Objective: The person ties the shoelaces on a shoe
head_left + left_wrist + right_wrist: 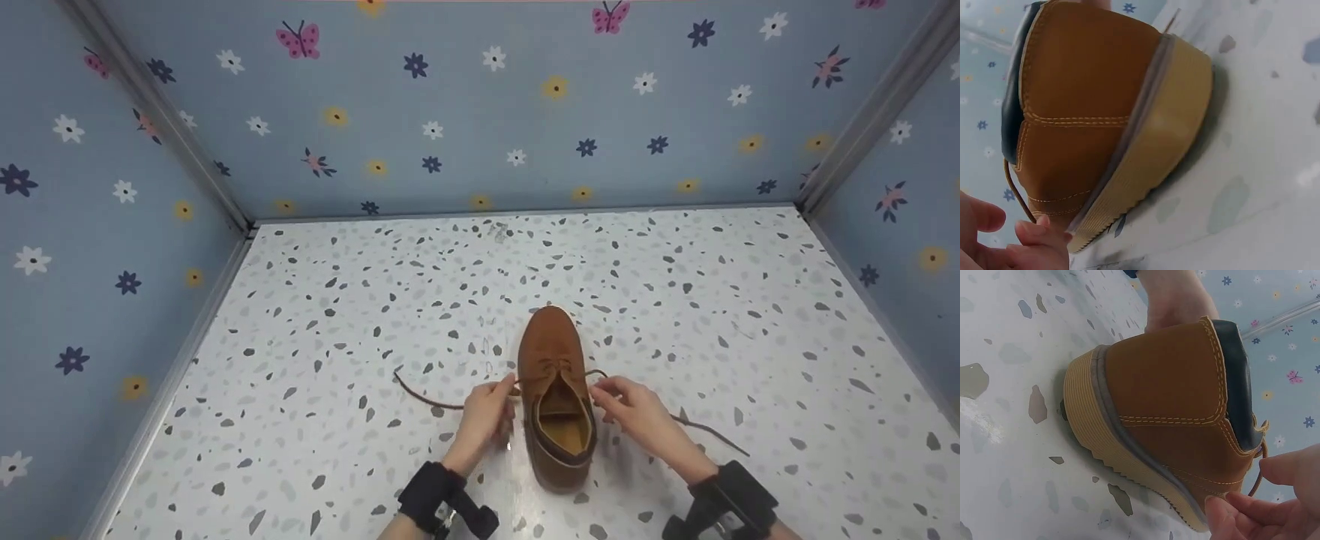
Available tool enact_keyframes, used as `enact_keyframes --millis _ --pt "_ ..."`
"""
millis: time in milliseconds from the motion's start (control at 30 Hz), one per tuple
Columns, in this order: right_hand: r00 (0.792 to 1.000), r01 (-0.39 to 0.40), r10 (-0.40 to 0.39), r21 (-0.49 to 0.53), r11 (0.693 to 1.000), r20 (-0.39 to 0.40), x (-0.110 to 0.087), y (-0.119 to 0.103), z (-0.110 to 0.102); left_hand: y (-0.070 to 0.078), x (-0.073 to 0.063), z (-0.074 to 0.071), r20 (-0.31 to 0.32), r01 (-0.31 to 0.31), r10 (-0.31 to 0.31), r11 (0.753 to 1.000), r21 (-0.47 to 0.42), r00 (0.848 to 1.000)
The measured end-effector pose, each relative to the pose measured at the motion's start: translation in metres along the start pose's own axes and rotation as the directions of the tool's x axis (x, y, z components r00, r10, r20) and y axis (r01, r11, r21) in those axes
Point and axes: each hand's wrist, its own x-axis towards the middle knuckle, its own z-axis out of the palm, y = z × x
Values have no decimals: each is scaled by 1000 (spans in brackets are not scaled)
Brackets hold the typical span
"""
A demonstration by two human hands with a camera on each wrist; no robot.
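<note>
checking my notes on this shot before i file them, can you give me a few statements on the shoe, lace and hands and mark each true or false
1. The brown shoe stands on a speckled surface. True.
2. Its toe points toward the person. False: it points away, toward the flowered wall.
3. The left hand is left of the shoe and the right hand is right of it. True.
4. The lace reaches out past both hands. True.
5. The lace is tied in a bow. False: its ends lie loose, one out to each side.
6. Both wrists are bare. False: each wears a black band.
</note>
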Motion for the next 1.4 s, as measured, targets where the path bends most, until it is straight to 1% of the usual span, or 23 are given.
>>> enact_keyframes --millis 33,67,100,133,167,200,233,333,367,433,533,633,700,767,800,833,967,1000,1033,1067,1167,1233,1400 --pt "1000 1 -1 1 1000 0 0 0 0 -1 2 -1 19 53 -52 994 -98 998" --pt "1000 0 0 -1 1000 0 0 1 1 -2 4 -2 37 105 -100 977 -186 994" --pt "1000 -3 3 1 1000 -3 1 1 1 -2 6 -2 55 148 -139 952 -267 989" --pt "1000 -13 13 6 1000 -6 2 1 2 1 6 -3 71 179 -164 925 -336 984" --pt "999 -32 32 11 999 -8 4 1 3 0 8 -3 75 201 -186 897 -395 980" --pt "998 -55 56 25 998 -4 6 1 4 0 11 -3 76 212 -199 869 -448 977" --pt "997 -81 81 42 996 -2 8 1 5 0 13 -3 73 214 -205 848 -486 976" --pt "987 -159 159 99 982 7 15 1 8 -1 19 -1 44 197 -205 821 -535 978" --pt "984 -177 177 114 978 12 16 1 8 -5 23 0 31 190 -206 820 -540 978" --pt "980 -197 197 136 971 17 18 2 8 -4 25 2 14 171 -196 818 -549 981" --pt "979 -202 200 140 969 30 17 2 7 -1 29 2 -8 135 -170 809 -572 985" --pt "982 -189 184 145 971 52 15 4 6 4 33 1 -31 73 -116 787 -612 993" --pt "984 -173 166 144 974 64 14 5 5 8 36 0 -44 27 -70 778 -628 997" --pt "984 -171 162 143 975 70 13 6 4 13 38 -3 -63 -25 -19 773 -634 998" --pt "984 -171 163 140 975 71 13 6 4 8 44 -5 -70 -68 29 768 -637 997" --pt "984 -173 165 135 976 69 13 6 4 12 45 -6 -84 -93 52 775 -625 995" --pt "983 -178 171 132 975 63 12 6 3 31 44 -13 -139 -191 138 829 -525 981" --pt "983 -178 171 134 975 62 11 6 3 36 44 -14 -149 -214 160 839 -501 976" --pt "983 -179 172 138 974 61 11 6 3 49 38 -15 -161 -214 155 859 -466 975" --pt "982 -183 175 143 973 63 11 7 3 54 37 -15 -165 -230 173 866 -444 971" --pt "979 -200 192 155 967 61 11 8 4 67 34 -16 -163 -271 223 873 -406 961" --pt "977 -214 208 168 962 51 11 8 5 73 32 -16 -158 -291 249 879 -377 956" --pt "972 -230 233 228 946 18 13 9 9 75 31 -13 -151 -314 278 892 -324 948"
